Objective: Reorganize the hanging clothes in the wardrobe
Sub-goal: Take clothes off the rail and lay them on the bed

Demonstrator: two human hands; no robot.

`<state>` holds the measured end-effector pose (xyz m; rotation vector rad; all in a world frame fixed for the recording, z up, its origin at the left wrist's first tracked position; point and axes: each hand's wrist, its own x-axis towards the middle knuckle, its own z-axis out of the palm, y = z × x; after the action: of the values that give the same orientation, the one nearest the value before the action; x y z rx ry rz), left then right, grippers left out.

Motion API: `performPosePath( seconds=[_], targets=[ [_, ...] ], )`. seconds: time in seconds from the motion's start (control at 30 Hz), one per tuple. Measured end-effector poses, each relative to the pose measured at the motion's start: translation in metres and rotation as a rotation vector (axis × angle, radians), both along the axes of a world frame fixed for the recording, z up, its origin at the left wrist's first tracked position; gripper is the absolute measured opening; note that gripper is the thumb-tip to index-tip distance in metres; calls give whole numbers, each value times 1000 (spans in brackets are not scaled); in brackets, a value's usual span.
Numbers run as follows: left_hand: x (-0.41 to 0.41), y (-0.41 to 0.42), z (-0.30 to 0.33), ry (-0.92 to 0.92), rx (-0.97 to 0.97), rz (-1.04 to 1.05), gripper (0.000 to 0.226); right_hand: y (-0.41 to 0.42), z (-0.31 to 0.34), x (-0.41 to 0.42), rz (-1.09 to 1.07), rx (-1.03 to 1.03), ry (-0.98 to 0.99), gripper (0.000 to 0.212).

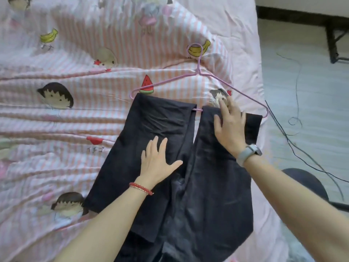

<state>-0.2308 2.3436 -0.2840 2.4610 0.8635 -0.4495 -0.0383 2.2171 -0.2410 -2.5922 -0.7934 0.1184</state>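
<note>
Dark trousers (pixel 211 186) lie flat on a bed, both legs folded over the lower bar of a thin pink wire hanger (pixel 198 72). The hanger's hook points away from me toward the top of the view. My left hand (pixel 158 159), fingers spread, presses flat on the left trouser leg. My right hand (pixel 229 125) lies on the right leg by the hanger bar, its fingertips reaching past the fold onto the bedcover. Whether the right thumb pinches the cloth, I cannot tell.
The bed carries a pink-striped cartoon bedcover (pixel 75 114) that fills the left and middle. Its right edge drops to a pale floor (pixel 311 91) with thin dark cables (pixel 296 152). A dark table leg (pixel 333 44) stands at the top right, and a dark rounded object (pixel 309 182) sits by my right forearm.
</note>
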Motion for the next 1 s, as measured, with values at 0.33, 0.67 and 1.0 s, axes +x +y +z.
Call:
performPosePath(
  seconds=[0.33,0.67,1.0],
  targets=[
    [-66,13,-10,16,153,354,87,-99,-12,-144,-572,51,428,79],
    [-117,37,-12,160,19,533,106,-121,-10,-190,-703,-131,377,81],
    [-168,25,40,-235,-222,607,36,-70,16,-289,231,11,-8,61]
  ],
)
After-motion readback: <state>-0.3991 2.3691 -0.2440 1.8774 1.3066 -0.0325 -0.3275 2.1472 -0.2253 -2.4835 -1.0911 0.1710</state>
